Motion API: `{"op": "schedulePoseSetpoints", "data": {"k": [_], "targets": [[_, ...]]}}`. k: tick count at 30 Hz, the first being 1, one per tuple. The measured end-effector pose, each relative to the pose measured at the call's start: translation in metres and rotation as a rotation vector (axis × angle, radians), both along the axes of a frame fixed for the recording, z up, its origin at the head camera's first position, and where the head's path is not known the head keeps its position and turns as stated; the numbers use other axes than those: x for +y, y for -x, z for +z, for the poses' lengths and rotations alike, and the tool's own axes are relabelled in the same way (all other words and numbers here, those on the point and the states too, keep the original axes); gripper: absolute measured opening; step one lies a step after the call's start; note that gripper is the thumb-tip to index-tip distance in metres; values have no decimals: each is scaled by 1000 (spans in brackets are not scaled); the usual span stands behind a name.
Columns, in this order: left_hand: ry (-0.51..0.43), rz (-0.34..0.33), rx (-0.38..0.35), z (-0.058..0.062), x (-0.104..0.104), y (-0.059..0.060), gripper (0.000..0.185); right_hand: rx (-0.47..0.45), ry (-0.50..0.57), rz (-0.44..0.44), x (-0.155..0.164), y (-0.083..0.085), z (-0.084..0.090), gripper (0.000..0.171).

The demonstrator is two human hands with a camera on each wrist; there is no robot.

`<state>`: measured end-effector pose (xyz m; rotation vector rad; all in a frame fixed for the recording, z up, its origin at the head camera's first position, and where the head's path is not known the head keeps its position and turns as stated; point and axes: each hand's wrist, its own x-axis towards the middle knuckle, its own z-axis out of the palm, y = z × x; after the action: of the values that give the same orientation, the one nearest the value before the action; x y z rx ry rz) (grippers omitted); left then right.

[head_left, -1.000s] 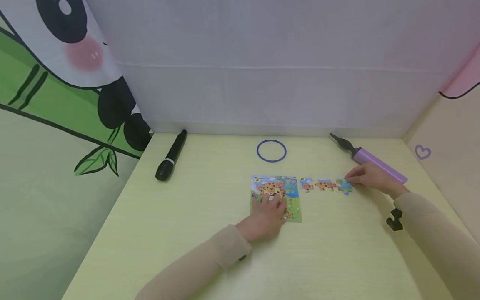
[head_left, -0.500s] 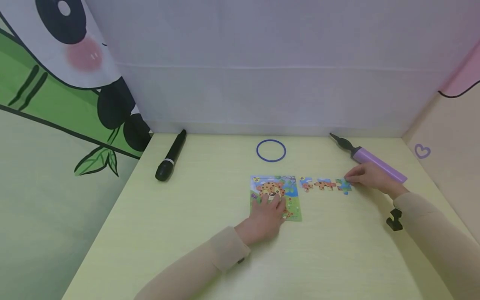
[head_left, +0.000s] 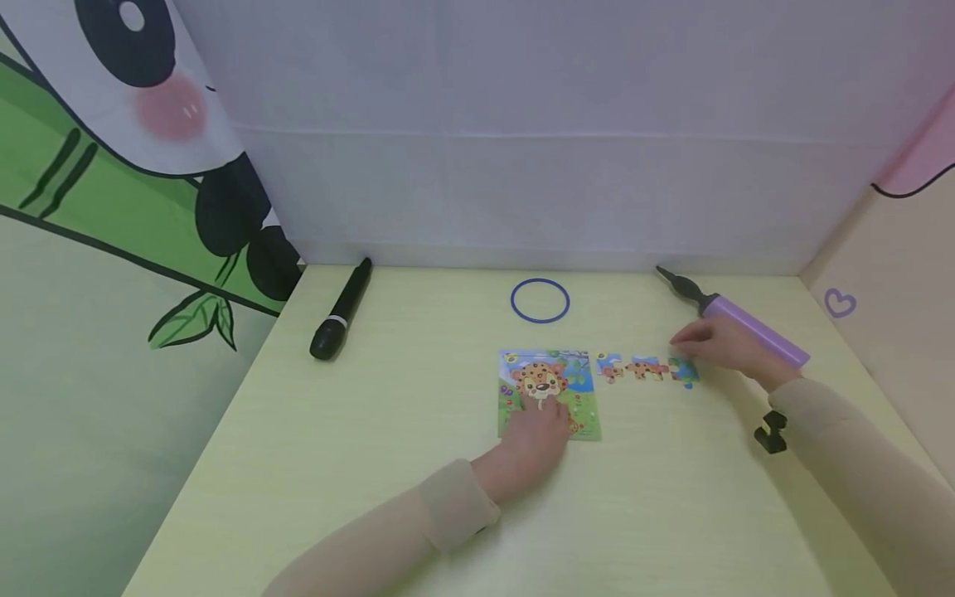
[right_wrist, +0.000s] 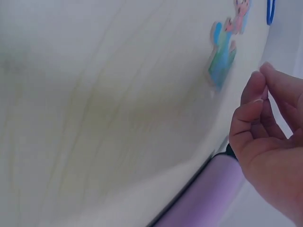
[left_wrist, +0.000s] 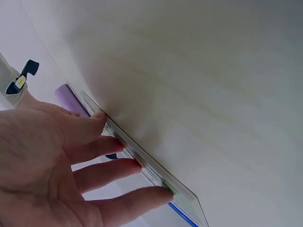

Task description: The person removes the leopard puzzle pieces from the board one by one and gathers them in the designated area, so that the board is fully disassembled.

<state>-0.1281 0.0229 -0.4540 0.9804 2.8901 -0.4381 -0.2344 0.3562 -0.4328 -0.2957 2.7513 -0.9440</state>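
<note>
blue-green puzzle piece [right_wrist: 220, 66] lies near the right hand [right_wrist: 272, 153], apparently apart.

The left arm [head_left: 373, 535] slants up and inward from the bottom edge, sleeved nearly to the wrist. Its hand, the left hand [head_left: 533, 448], reaches forward; from its own wrist camera the fingers [left_wrist: 106, 174] lie slightly apart and gently bent, though which is the thumb is hard to say. The right arm [head_left: 858, 456] comes in from the lower right, also sleeved; the right hand [head_left: 734, 344] points left, fingers curled, tips drawn close together.
</note>
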Motion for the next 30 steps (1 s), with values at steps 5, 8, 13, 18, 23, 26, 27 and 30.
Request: {"op": "schedulePoseSetpoints", "data": {"k": [5,8,13,18,23,26,27,30], "targets": [[-15,-18,11,1,0,1,37,12,27,22,-17,7,4,26],[-32,-17,3,2,-1,1,38,1,67,40,-27,11,5,26],[-64,3,-25,3,-2,-1,42,-12,96,54,-43,17,6,23],[-55,19,-55,2,-1,-3,45,14,87,98,-59,27,0,18],[-82,29,-78,2,0,-2,43,30,102,152,-76,33,-3,16],[-109,24,-71,1,1,-1,41,40,103,182,-87,34,-2,17],[-115,18,-61,1,1,0,41,40,100,189,-91,35,-1,17],[-120,-4,-33,0,0,2,39,14,100,196,-101,38,-1,18]]}}
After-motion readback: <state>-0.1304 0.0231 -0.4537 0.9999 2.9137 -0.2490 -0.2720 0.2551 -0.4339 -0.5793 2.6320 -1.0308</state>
